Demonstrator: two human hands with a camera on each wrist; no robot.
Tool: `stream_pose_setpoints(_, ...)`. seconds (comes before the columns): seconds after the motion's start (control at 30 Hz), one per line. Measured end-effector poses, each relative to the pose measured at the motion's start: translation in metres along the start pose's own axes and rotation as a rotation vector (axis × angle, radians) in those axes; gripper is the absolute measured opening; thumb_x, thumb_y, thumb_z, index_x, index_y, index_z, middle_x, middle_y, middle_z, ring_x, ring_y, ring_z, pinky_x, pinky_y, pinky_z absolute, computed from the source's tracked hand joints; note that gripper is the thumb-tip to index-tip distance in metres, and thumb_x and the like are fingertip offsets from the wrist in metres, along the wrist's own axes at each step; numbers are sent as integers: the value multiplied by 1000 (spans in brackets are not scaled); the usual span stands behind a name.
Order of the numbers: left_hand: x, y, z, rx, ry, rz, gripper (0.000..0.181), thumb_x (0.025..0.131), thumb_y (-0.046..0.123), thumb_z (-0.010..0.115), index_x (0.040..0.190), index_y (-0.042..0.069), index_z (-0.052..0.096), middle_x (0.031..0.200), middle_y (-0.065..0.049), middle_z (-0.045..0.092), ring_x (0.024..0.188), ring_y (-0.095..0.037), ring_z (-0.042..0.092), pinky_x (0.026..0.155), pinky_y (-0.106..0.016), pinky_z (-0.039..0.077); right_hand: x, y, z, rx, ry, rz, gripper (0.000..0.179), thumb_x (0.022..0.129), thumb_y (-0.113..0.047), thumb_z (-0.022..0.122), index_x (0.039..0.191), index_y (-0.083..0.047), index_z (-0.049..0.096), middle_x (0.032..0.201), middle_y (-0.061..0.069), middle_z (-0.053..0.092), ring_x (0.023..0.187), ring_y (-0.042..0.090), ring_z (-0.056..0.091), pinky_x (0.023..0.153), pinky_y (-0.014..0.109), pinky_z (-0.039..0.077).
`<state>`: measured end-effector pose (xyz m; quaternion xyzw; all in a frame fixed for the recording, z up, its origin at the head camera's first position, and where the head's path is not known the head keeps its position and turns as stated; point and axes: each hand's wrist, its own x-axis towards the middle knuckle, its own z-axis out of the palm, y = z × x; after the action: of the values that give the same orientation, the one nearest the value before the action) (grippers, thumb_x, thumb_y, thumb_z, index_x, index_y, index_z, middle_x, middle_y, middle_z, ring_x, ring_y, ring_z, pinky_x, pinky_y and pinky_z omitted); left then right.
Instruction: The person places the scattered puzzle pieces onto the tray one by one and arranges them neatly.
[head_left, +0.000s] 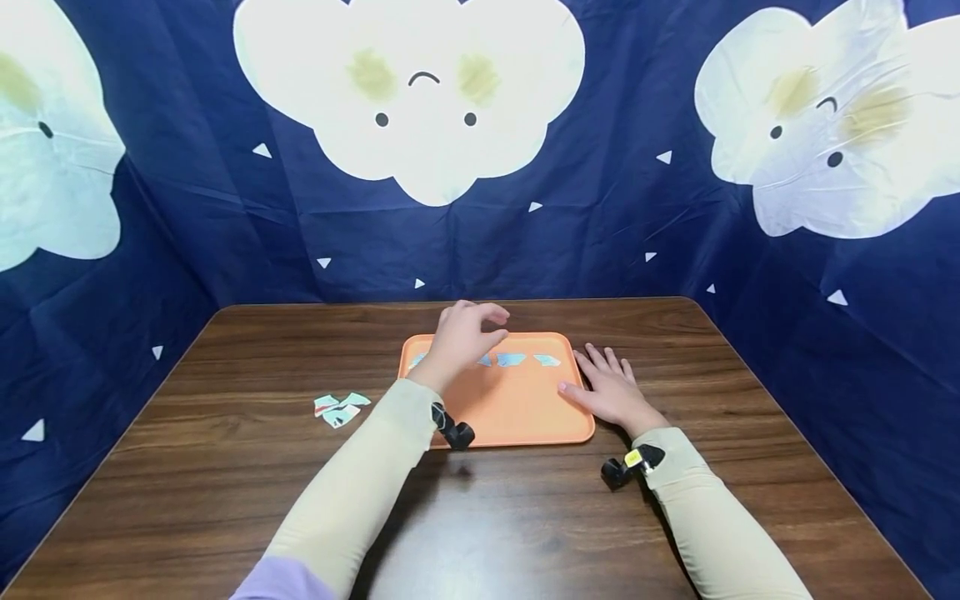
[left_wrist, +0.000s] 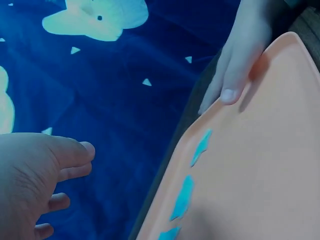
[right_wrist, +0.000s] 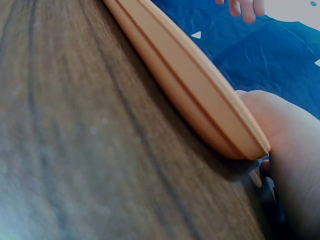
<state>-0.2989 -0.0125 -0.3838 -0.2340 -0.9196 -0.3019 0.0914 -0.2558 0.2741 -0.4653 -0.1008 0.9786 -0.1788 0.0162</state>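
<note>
My left hand [head_left: 463, 340] is raised over the back part of the orange tray [head_left: 525, 417], its fingers loosely bent with nothing between them. In the left wrist view the same hand [left_wrist: 42, 175] appears apart from the tray. Along the tray's back lie several light-blue paper pieces [head_left: 512, 360] in a row, partly hidden by the left hand and wrist. My right hand [head_left: 611, 393] rests at the tray's right side, fingers spread out straight on the table. Its thumb [left_wrist: 235, 87] lies over the rim, inside the tray.
A small cluster of cut paper pieces [head_left: 341, 410], pale blue and white with a touch of red, lies on the wooden table [head_left: 225, 450] left of the tray. Behind the table hangs a dark blue curtain [head_left: 450, 250] with clouds and small triangles.
</note>
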Motion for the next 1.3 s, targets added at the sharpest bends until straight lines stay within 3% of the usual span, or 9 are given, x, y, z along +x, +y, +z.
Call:
stream_pose_setpoints(0.3,-23,-23,-27,-12,25,-12,25,94,28,70,118,19,72,112,5,74,118,-26,55,111,-51,28,0,-1,1,-4,2,-7,91,94,-71,46,158,-10,33,166,20,18,151,49,8,116,68,3)
stream_pose_setpoints(0.57,-53,-61,-41,-2,61,-34,27,92,29,72,116,15,73,109,1,75,113,-30,58,106,-55,32,0,-2,3,-12,-7,7,90,94,-71,46,158,-9,33,166,19,18,152,47,7,117,67,3)
stream_pose_setpoints(0.8,-76,-91,-60,2,73,-67,22,93,25,71,112,14,74,109,-4,74,106,-32,58,90,-49,43,4,-4,7,-7,-6,-1,92,93,-73,45,158,-10,34,166,18,18,152,47,7,117,67,3)
stream_pose_setpoints(1.3,-108,-143,-71,-26,94,-133,26,94,22,71,115,8,73,114,-10,73,116,-36,53,96,-55,43,0,-1,0,-9,2,11,89,94,-70,46,159,-10,33,166,19,17,152,48,7,117,67,2)
